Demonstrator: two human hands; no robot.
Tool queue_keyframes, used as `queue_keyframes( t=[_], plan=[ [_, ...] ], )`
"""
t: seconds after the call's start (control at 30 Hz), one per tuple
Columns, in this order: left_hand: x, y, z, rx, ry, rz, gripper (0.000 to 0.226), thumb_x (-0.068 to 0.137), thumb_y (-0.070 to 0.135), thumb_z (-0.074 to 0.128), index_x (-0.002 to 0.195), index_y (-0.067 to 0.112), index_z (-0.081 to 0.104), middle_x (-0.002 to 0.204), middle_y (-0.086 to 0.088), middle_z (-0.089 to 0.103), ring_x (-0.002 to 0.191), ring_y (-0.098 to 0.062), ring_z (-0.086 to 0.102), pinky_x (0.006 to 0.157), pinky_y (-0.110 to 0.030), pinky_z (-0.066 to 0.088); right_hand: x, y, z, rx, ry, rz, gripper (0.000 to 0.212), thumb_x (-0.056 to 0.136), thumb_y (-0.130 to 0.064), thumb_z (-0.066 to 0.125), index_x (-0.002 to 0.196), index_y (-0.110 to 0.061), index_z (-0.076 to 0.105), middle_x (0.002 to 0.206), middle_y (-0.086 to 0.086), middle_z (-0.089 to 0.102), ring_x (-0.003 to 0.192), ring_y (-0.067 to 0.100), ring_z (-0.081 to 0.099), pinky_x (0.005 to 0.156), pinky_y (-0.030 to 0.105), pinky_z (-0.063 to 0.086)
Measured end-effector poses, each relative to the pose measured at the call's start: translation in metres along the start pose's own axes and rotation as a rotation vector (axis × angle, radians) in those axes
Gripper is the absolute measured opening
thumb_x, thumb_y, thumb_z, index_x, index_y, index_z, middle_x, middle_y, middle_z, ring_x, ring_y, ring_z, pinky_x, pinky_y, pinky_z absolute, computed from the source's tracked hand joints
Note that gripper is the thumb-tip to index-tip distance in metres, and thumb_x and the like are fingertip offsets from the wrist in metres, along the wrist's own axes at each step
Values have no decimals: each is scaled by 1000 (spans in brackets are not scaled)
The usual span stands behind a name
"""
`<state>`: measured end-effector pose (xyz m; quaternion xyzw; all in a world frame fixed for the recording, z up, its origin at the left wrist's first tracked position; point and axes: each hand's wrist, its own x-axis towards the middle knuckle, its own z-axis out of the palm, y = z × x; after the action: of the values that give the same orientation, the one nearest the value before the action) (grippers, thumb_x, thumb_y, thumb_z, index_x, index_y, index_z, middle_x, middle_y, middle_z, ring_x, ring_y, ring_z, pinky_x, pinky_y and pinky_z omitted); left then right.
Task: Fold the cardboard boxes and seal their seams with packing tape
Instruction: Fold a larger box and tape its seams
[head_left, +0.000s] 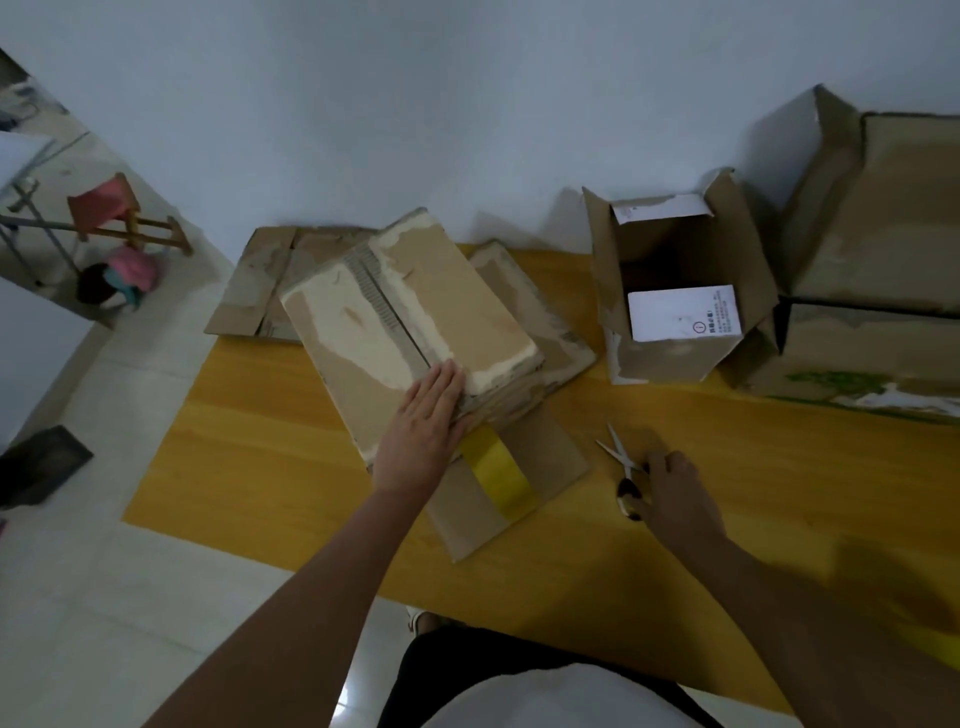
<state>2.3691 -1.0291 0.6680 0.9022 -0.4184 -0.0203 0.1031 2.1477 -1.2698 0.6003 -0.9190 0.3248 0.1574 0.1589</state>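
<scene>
My left hand presses flat, fingers straight, on the folded box. My right hand grips the scissors on the counter.

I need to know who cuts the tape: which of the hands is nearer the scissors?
Right. The right hand rests at the scissors' handles, seemingly touching; the left hand lies flat on the folded box, well apart.

A single wide-angle view from the person's head looks forward and steeply down over the yellow tabletop, close enough that both forearms fill the lower frame. It faces a pale wall; the edges appear bent, probably by the lens.
</scene>
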Motion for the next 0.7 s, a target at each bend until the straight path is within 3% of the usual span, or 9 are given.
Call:
queue_keyframes(
  t=[0.07, 0.17, 0.27, 0.33, 0.43, 0.53, 0.6, 0.7],
  plan=[
    [-1, 1, 0, 2, -4, -2, 61, 101, 41, 30, 154, 11, 29, 161, -3, 21, 149, -16, 18, 121, -31, 11, -3, 3, 0, -137, -14, -38, 44, 94, -45, 57, 123, -15, 42, 122, 5, 48, 109, 21, 52, 88, 30, 47],
    [-1, 2, -1, 3, 7, 3, 62, 102, 44, 26, 154, 11, 29, 161, -4, 23, 149, -17, 19, 121, -31, 10, -3, 2, -9, -133, -49, -33, 35, 96, -41, 55, 118, -17, 42, 118, 3, 51, 96, 19, 59, 74, 28, 47],
    [-2, 3, -2, -4, 8, 1, 65, 103, 50, 18, 153, 11, 30, 160, -4, 25, 149, -18, 20, 121, -30, 8, -4, 4, -14, 225, -40, 14, 30, 94, -29, 61, 113, -12, 46, 113, 8, 54, 80, 22, 57, 64, 32, 48],
    [-2, 2, -1, -13, 13, 4, 69, 103, 54, 11, 153, 12, 31, 160, -4, 26, 149, -17, 21, 121, -30, 10, -10, 1, -20, 524, -7, 30, 29, 93, -16, 65, 118, -10, 51, 114, 11, 62, 83, 21, 58, 70, 33, 51],
    [-2, 1, 1, -36, 32, 5, 68, 103, 54, 14, 153, 12, 30, 160, -4, 26, 148, -17, 21, 121, -31, 11, -19, -13, -42, 795, 94, 35, 37, 93, -9, 64, 128, -15, 53, 117, 8, 67, 95, 22, 65, 72, 21, 50],
    [-1, 0, 0, -95, 42, 1, 66, 99, 53, 24, 154, 17, 23, 161, 0, 21, 149, -14, 16, 121, -33, 12, -20, -39, -76, 851, 224, -146, 40, 92, -6, 63, 126, -26, 58, 108, -3, 67, 97, 12, 63, 75, 12, 47],
    [-2, -1, -2, -145, 52, 17, 66, 99, 51, 33, 155, 17, 23, 161, 0, 22, 149, -15, 18, 121, -32, 14, -13, -66, -98, 804, 220, -312, 43, 90, -5, 64, 127, -27, 59, 112, -7, 61, 100, 6, 57, 83, 11, 45],
    [-2, 2, -6, -217, 74, 3, 68, 96, 42, 53, 154, 12, 30, 161, -3, 25, 146, -16, 23, 120, -31, 20, 8, -114, -118, 608, 179, -535, 45, 84, -23, 74, 125, -28, 58, 114, -7, 52, 103, 8, 50, 84, 17, 42]
  ],
)
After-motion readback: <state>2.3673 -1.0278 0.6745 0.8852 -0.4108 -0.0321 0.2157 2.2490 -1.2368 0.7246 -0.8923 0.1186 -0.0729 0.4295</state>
